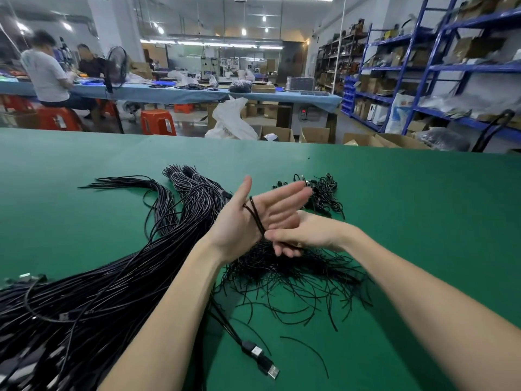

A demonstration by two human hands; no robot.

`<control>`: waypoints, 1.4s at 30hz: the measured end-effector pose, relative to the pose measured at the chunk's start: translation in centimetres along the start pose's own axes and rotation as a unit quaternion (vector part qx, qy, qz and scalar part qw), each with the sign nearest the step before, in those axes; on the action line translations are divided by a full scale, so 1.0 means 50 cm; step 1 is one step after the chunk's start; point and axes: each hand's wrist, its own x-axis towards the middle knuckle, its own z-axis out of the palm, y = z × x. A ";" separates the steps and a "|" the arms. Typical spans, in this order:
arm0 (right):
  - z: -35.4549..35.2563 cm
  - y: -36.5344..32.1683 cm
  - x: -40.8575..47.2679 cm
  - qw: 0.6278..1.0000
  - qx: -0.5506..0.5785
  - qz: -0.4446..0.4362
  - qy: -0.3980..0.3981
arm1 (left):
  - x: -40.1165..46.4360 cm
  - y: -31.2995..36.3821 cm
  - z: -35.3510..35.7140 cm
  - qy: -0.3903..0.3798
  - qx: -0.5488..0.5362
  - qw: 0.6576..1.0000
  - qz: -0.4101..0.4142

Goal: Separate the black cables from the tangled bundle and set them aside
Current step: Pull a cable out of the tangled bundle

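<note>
left hand (253, 218) at frame centre, palm up, fingers straight, a couple of black cables (256, 214) draped across the palm between thumb and fingers. right hand (293, 235) just right of it, grip pinched on those same cables at the heel of the left palm, fingers curled round them. the strands run down from there toward the loose pile of thin black ties (296, 275) below the hands, though the hands hide whether they go into it. main tangled bundle (93, 292) fills lower left, fanning up to taped ends (180, 173) above centre left. usb plugs (262, 359) lie at bottom centre. small heap of short connector leads (324, 193) sits upper right of the hands. judgement: step is drawing a pair free. keep the right pinch firm, pull along the strand line, not sideways, and let the left palm guide so neighbours don't get dragged up. watch for snags on the plug ends. green surface (423, 221) has wide open room on the right half, good spot to set cables aside. far edge is well back and near edge is out of frame, so low risk of anything sliding off.
</note>
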 end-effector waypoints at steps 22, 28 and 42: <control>-0.016 -0.069 -0.014 0.985 0.040 -0.056 0.156 | 0.011 -0.008 -0.017 0.175 -0.038 0.981 -0.072; 0.048 0.015 -0.010 0.983 0.178 -0.015 0.051 | 0.004 -0.002 -0.015 0.160 -0.077 0.984 -0.032; -0.094 -0.095 0.005 0.951 -0.277 0.139 0.006 | -0.015 0.012 -0.008 -0.047 0.055 0.972 -0.222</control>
